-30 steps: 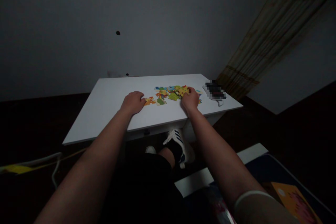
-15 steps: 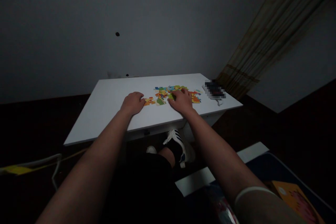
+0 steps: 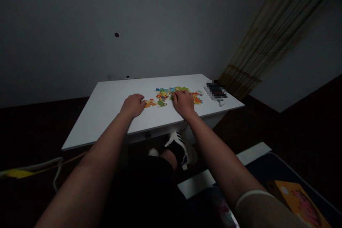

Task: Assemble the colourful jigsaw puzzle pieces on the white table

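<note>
Left hand (image 3: 132, 105) and right hand (image 3: 184, 103) lie palm-down on a white table (image 3: 101, 114). Left, half-open and holding nothing, sits just beside an orange jigsaw piece (image 3: 150, 103) at its three o'clock. Right rests on the edge of the scattered jigsaw pieces (image 3: 171, 94) at its twelve (gripping one or not, I cannot tell). Farther out at two o'clock lies a pixelated object (image 3: 216, 91).

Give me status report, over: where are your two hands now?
Left hand beside puzzle pieces; right hand on them. Blurred object to the right, not blocking.
</note>
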`<act>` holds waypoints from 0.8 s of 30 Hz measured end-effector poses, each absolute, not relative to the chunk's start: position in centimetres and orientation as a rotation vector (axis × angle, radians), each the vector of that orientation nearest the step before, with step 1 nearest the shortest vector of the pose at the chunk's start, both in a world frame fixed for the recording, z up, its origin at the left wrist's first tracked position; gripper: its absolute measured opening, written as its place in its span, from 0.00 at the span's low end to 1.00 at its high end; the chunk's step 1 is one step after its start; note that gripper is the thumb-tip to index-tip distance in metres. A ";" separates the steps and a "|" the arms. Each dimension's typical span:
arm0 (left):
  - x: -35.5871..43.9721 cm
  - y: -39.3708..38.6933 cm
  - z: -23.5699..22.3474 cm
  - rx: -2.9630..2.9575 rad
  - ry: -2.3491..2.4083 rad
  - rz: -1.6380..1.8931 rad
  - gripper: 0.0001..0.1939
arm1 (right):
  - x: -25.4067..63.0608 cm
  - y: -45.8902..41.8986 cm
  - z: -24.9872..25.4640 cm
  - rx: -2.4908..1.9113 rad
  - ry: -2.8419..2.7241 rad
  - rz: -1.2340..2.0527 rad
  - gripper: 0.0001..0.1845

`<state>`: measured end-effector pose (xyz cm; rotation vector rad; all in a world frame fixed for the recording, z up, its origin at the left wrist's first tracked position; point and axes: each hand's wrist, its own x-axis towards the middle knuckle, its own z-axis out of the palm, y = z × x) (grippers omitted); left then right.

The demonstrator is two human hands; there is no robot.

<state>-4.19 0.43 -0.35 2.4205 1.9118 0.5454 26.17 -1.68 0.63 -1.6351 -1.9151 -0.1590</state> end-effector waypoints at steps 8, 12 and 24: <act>-4.3 0.5 -0.3 2.427 1.890 0.551 0.24 | 29.8 0.6 -0.5 -1.658 -1.064 0.148 0.28; -4.3 0.5 -0.3 2.445 1.889 0.536 0.23 | 30.1 1.2 -1.1 -1.568 -0.996 0.202 0.27; -4.1 0.4 -0.2 2.433 1.896 0.540 0.23 | 28.2 -0.1 -0.4 -1.800 -1.561 0.191 0.23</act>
